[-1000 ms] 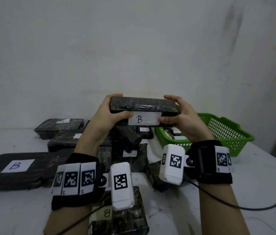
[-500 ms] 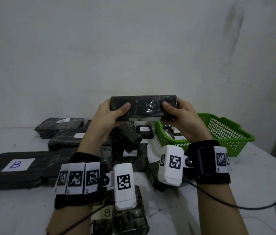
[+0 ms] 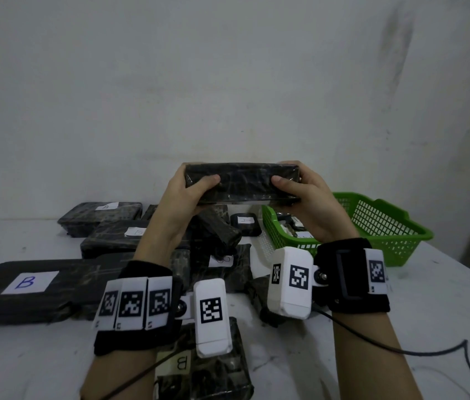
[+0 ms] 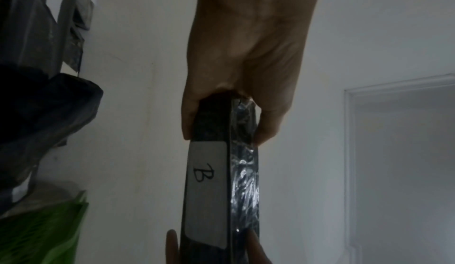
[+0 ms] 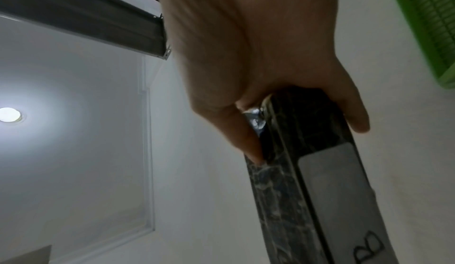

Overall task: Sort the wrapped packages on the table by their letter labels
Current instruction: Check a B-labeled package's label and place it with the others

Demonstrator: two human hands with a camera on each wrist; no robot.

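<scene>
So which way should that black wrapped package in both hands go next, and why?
Probably leftward and down, toward the large flat black package labelled B on the white table. The held black plastic-wrapped package, gripped by the left hand and right hand, carries a white label reading B.

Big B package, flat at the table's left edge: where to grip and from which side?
Take the big B package by its two short ends, one hand per end, from above. It lies flat, wide and thin, so one hand probably can't span it. Its right end butts against other packages, so work fingers in there first. Both the left hand and the right hand now grip another package.
</scene>
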